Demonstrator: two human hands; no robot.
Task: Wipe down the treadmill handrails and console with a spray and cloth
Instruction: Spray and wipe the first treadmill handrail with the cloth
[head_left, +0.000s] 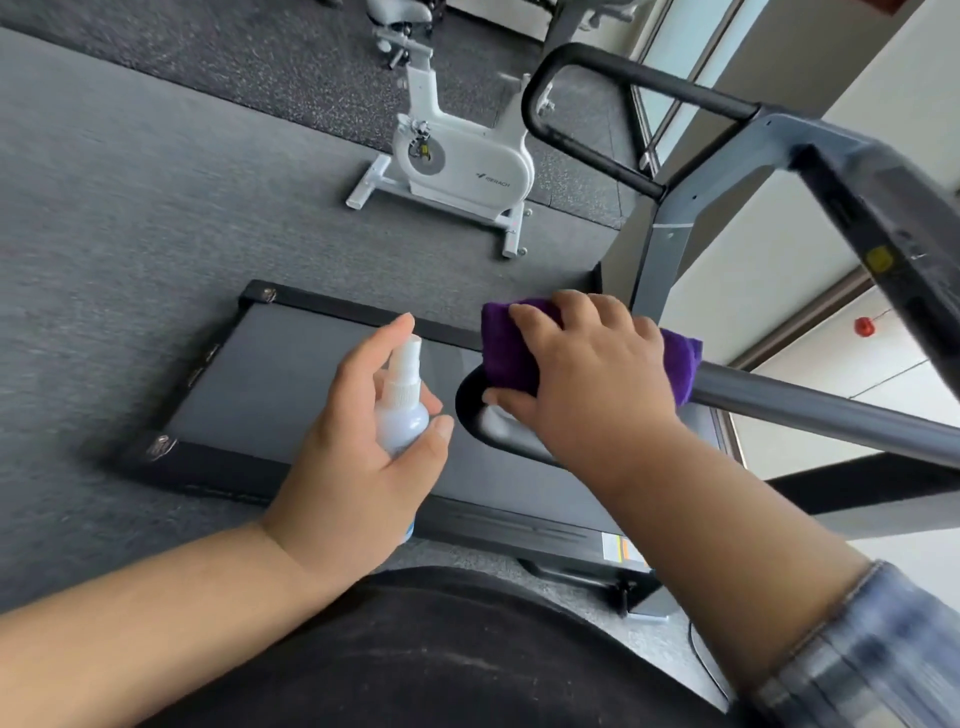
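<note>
Cloth lay on the near handrail under the right hand, spray bottle in the left hand just left of that handrail, treadmill deck below it, exercise bike well beyond it.

Soft daylight, blurred edges

Even daylight is coming from the tall glass window at upper right; near it the grey treadmill console frame is smearing with motion blur, and wide-angle distortion is tilting the scene.
</note>
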